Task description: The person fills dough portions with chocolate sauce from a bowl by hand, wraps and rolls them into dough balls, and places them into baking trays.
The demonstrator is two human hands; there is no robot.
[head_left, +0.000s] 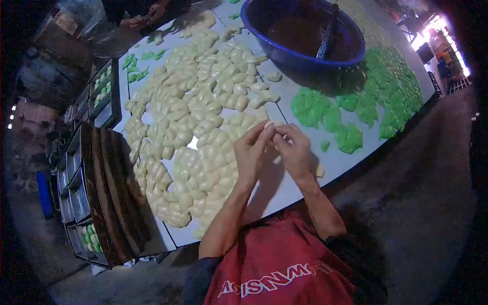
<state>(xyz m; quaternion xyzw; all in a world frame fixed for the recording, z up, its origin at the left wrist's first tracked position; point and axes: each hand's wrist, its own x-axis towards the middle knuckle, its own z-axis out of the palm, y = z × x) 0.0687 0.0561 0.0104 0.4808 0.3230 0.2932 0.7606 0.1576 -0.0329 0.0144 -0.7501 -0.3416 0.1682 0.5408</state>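
Note:
Near the middle of the view, my left hand [252, 150] and my right hand [295, 151] meet over the white tiled table [284, 188]. Both hands pinch a small pale piece of dough [269, 124] between thumbs and fingertips. Many pale cream dough pieces [203, 162] lie pressed together to the left of my hands. Bright green dough pieces [349, 138] spread out to the right. A small pale lump [319, 171] rests beside my right wrist.
A blue basin [284, 55] with dark filling and a dark-handled tool [328, 33] stands at the back. Stacked trays [109, 188] and another divided tray [104, 94] are at the left. Another person's hands [136, 21] show at the far edge.

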